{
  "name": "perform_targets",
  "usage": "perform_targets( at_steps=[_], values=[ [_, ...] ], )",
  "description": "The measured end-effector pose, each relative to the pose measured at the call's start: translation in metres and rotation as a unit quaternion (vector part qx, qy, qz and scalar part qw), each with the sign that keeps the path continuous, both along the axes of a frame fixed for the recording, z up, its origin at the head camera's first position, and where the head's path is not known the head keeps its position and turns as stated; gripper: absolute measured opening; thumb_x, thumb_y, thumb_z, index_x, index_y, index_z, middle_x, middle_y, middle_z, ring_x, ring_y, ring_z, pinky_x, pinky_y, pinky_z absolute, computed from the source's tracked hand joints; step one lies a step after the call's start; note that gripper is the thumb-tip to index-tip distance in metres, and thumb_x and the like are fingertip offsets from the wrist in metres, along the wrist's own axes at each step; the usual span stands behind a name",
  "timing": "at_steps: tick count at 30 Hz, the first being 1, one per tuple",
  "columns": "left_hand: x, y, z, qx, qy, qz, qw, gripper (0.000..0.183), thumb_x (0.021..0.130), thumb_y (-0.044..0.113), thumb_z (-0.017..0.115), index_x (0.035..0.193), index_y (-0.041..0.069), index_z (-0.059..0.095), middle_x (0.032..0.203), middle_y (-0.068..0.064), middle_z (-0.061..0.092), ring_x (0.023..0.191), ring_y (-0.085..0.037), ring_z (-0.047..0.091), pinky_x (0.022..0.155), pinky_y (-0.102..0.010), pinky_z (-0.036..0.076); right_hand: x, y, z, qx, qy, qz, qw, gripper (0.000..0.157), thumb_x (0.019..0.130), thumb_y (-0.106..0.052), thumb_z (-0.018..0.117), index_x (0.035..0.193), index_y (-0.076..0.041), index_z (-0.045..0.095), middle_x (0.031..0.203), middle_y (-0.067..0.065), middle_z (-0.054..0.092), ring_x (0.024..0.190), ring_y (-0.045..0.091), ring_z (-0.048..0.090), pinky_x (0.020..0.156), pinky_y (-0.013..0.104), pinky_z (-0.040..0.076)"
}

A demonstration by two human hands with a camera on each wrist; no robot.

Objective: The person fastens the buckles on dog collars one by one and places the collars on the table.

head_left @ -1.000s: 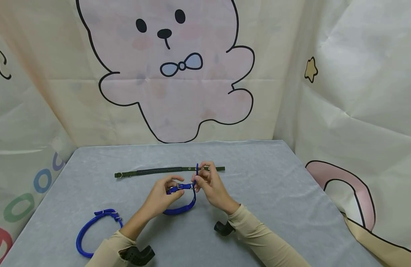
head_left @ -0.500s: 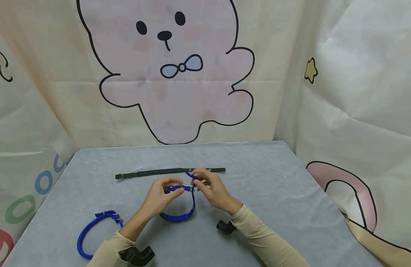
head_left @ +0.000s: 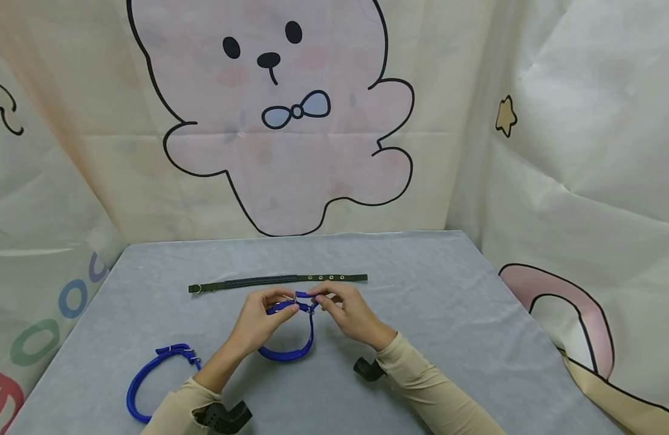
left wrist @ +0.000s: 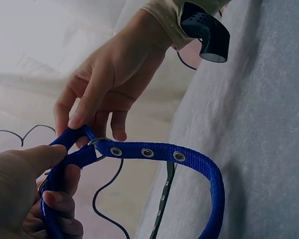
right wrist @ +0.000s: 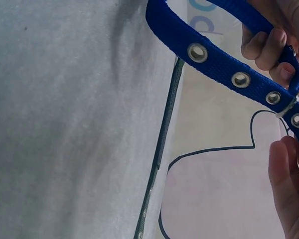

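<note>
A blue collar with metal eyelets hangs in a loop between both hands, above the table. My left hand pinches its buckle end between thumb and fingers; the buckle is partly hidden behind the fingers. The right hand pinches the strap's free end, folded back toward the buckle past a metal ring. In the left wrist view, several eyelets line the blue strap beyond that ring. The right wrist view shows the collar strap close up, with the right fingers at its end.
A dark green collar lies stretched flat across the table behind the hands. Another blue collar, buckled into a loop, rests at the left beside the left forearm. Printed curtains stand around the table's back and sides.
The strap's free end, upright a second ago, has been bent over leftward to the buckle by the right hand. The left hand keeps its hold, and the loop hangs slightly lower.
</note>
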State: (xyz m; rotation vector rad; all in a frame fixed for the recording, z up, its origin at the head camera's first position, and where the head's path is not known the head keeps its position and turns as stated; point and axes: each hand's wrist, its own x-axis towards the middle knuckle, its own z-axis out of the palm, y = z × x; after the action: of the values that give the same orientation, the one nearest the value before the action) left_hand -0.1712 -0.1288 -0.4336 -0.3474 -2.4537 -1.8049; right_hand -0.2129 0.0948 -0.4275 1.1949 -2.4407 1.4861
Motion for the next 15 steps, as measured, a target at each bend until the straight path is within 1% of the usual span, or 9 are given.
perform_targets(
  at_steps=[3,7,11,15],
  values=[
    [-0.0002,-0.0006,0.0002,0.0,0.0,0.002,1.0,0.025,0.091,0.013,0.076,0.113,0.001,0.07,0.092,-0.018,0.075,0.075,-0.015,0.065,0.063,-0.023,0.048,0.0004,0.0006,0.0011,0.006,0.004,0.002,1.0,0.021,0.104,-0.009,0.055,0.118,-0.01,0.071,0.113,0.008,0.074,0.102,0.021,0.07,0.084,0.029,0.057],
    [0.0,-0.001,0.0017,0.001,0.006,0.005,1.0,0.025,0.092,0.013,0.075,0.112,0.0,0.07,0.092,-0.02,0.075,0.071,-0.011,0.063,0.062,-0.023,0.046,0.0003,0.0005,0.0029,0.009,0.006,0.006,1.0,0.021,0.104,-0.009,0.055,0.118,-0.01,0.071,0.115,0.007,0.074,0.104,0.021,0.07,0.086,0.029,0.057],
    [-0.0002,-0.0011,0.0017,0.003,0.015,0.003,0.9999,0.025,0.092,0.011,0.074,0.112,-0.002,0.07,0.09,-0.018,0.075,0.07,-0.009,0.062,0.062,-0.022,0.047,-0.0002,0.0002,0.0027,0.017,0.005,0.011,1.0,0.022,0.103,-0.008,0.056,0.119,-0.009,0.071,0.116,0.009,0.074,0.106,0.022,0.07,0.086,0.029,0.058],
    [-0.0009,-0.001,0.0004,0.0,0.014,-0.005,0.9999,0.024,0.091,0.011,0.075,0.111,-0.001,0.071,0.088,-0.015,0.075,0.069,-0.007,0.063,0.062,-0.022,0.05,0.0008,-0.0001,0.001,0.031,0.003,0.008,0.999,0.022,0.102,-0.006,0.058,0.119,-0.008,0.072,0.116,0.009,0.074,0.107,0.022,0.07,0.086,0.028,0.058]
  ],
)
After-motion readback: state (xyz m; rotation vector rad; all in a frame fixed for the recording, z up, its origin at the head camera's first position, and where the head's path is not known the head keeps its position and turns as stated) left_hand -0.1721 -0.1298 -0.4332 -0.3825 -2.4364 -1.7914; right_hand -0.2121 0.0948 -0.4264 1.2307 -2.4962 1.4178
